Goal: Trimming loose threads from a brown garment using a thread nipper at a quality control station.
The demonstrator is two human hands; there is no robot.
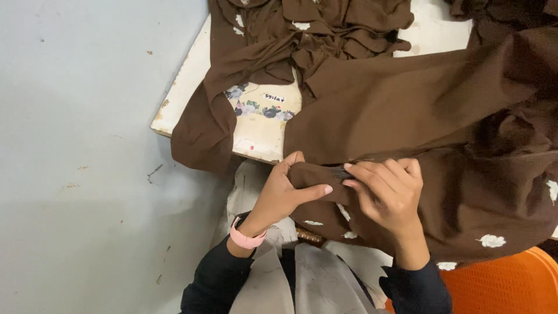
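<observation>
Left hand (283, 195) and right hand (388, 192) both clenched on a fold of brown fabric (407, 110), just off the table's (261, 131) near edge. Small dark tool (343, 172) pinched in the right grip. Rest of cloth draped across the table's top.

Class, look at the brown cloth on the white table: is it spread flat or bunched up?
Bunched up. The brown cloth lies in gathered folds on the white table, and both hands, left hand and right hand, pinch a fold.

Brown cloth (407, 110) runs off the top and right edges, hiding most of the table (186, 87). Orange seat (505, 285) cut off at bottom-right corner. Small dark item btwn the fingertips (351, 182) too tiny to identify.
</observation>
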